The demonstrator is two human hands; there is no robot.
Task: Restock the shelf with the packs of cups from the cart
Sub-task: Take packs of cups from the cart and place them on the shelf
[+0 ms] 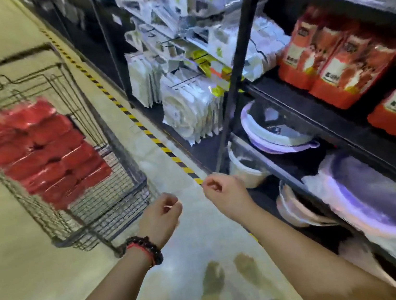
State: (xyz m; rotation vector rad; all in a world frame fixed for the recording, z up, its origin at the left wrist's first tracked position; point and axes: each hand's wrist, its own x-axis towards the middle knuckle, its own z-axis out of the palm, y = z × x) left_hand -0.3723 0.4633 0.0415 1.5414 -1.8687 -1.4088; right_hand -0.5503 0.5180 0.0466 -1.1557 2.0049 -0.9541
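Observation:
A wire cart (113, 206) stands at the left on the floor, holding several red packs of cups (41, 150) stacked in it. More red and orange packs (341, 63) stand on the black shelf (311, 102) at the right. My left hand (161, 217), with a dark bead bracelet at the wrist, hovers near the cart's near corner, fingers loosely curled with nothing in them. My right hand (225, 192) is beside it over the floor, in front of the shelf's lower levels, also curled and holding nothing. The whole view is blurred by motion.
Yellow-black tape (138, 125) runs along the floor by the shelving. White packaged goods (186, 111) hang further along. Purple and white plastic basins (280, 131) sit on the lower shelves. A black upright post (237, 74) divides the shelf bays.

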